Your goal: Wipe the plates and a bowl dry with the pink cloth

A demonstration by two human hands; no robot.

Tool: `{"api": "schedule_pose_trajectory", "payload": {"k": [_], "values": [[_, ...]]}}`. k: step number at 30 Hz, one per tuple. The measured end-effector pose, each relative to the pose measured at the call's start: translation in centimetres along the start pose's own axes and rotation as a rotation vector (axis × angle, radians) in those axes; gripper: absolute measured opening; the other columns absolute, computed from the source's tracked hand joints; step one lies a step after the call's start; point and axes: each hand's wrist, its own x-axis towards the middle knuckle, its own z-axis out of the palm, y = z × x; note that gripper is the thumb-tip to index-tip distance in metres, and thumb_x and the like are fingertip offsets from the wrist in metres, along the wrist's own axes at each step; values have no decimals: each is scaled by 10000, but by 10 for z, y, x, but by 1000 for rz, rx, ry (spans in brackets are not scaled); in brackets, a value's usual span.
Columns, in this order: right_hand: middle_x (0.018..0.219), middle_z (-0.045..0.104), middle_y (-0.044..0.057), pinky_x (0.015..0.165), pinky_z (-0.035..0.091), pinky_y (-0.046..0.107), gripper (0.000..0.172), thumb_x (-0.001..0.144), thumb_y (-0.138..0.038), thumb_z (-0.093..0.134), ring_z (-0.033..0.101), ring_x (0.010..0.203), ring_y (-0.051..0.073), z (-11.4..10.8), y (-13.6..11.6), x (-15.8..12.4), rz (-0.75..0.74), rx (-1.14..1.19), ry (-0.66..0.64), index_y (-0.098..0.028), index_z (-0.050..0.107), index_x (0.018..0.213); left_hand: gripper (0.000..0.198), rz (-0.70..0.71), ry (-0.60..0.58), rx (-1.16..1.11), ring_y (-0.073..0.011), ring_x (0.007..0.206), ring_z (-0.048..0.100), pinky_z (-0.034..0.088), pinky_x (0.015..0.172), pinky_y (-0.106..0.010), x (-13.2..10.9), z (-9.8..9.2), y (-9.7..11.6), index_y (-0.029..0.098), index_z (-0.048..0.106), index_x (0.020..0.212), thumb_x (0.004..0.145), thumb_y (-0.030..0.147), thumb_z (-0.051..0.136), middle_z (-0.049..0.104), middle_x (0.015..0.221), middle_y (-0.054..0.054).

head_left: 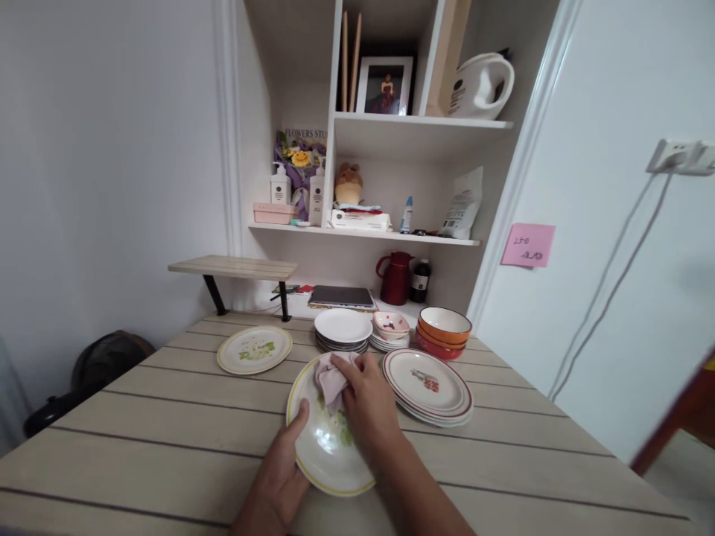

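Observation:
My left hand (284, 469) grips the lower left rim of a yellow-rimmed plate (329, 469), its thumb on the upper face and the other fingers underneath. The plate is tilted toward me and has a green leaf design, partly covered. My right hand (366, 398) is closed on a pale pink cloth (334, 380), which lies against the plate's upper part. Left of and behind it, a matching plate (254, 350) lies flat on the table. Just right of my right hand is a stack of red-rimmed plates (427, 387).
Behind the held plate stand white plates (342, 325), small bowls (391, 323) and orange and red bowls (445, 331). A small raised shelf (234, 267) stands at the back left of the slatted table (184, 439). A red jug (395, 278) and dark bottle (420, 281) stand farther back.

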Motion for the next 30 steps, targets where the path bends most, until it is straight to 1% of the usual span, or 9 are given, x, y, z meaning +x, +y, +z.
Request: {"api": "schedule_pose_trajectory", "payload": {"k": [4, 8, 10, 13, 18, 21, 26, 28, 30], "values": [[1072, 551, 76, 747, 411, 297, 493, 837, -164, 549, 571, 903, 218, -5, 1, -9, -15, -71, -60, -383, 601, 1276, 518, 126, -10, -83, -304, 1217, 577, 341, 1123, -499, 0, -2, 6, 154, 417, 1440, 953, 321, 470, 640, 1273, -163], [1048, 571, 57, 704, 396, 272, 506, 794, -157, 564, 582, 890, 206, 2, -9, -18, -150, -42, -230, -392, 622, 1238, 446, 276, 104, -118, -288, 1170, 616, 378, 1102, -475, 0, -7, 18, 155, 536, 1358, 969, 342, 426, 700, 1175, -153], [1056, 574, 45, 724, 395, 276, 525, 792, -158, 567, 578, 898, 203, 8, -16, -21, -243, -6, -284, -420, 610, 1244, 419, 278, 165, -99, -286, 1131, 642, 408, 1080, -460, -1, -8, 20, 129, 587, 1305, 965, 323, 439, 727, 1113, -159], [1099, 568, 45, 774, 389, 305, 534, 826, -170, 558, 561, 924, 214, 15, -24, -18, -296, 35, -244, -454, 574, 1278, 396, 197, 187, -46, -281, 1102, 657, 435, 1056, -443, -2, -6, 18, 101, 591, 1291, 949, 262, 473, 733, 1098, -159], [1103, 567, 83, 844, 372, 352, 538, 833, -146, 568, 530, 1007, 255, 10, -11, -2, -145, 26, -39, -399, 574, 1309, 477, 30, 106, 13, -297, 1150, 628, 423, 1067, -462, -1, -3, 5, 89, 523, 1354, 919, 283, 538, 705, 1163, -171], [1165, 553, 97, 875, 365, 377, 539, 842, -134, 558, 526, 1026, 261, 5, 7, 2, -60, 0, 46, -389, 573, 1316, 479, 56, 8, 9, -303, 1214, 580, 362, 1111, -493, 1, -6, 2, 123, 503, 1379, 940, 315, 492, 661, 1239, -172], [1069, 572, 87, 837, 382, 372, 440, 849, -147, 563, 541, 973, 255, 11, 16, -6, -131, 38, -71, -400, 669, 1192, 441, 279, -149, -126, -276, 1291, 497, 258, 1161, -497, 5, -22, 16, 195, 549, 1343, 973, 374, 389, 626, 1270, -136], [1043, 575, 80, 825, 394, 354, 379, 856, -191, 583, 544, 970, 245, 16, 7, -12, -228, 107, -135, -390, 690, 1161, 429, 366, -141, -164, -269, 1278, 507, 262, 1157, -491, 5, -29, 24, 202, 589, 1302, 979, 379, 369, 647, 1229, -136], [1040, 575, 68, 802, 413, 324, 341, 852, -228, 606, 553, 955, 224, 19, -4, -19, -326, 214, -204, -385, 700, 1141, 415, 406, -68, -184, -275, 1260, 523, 285, 1145, -488, 4, -34, 30, 186, 614, 1271, 979, 363, 377, 659, 1202, -149]]}}
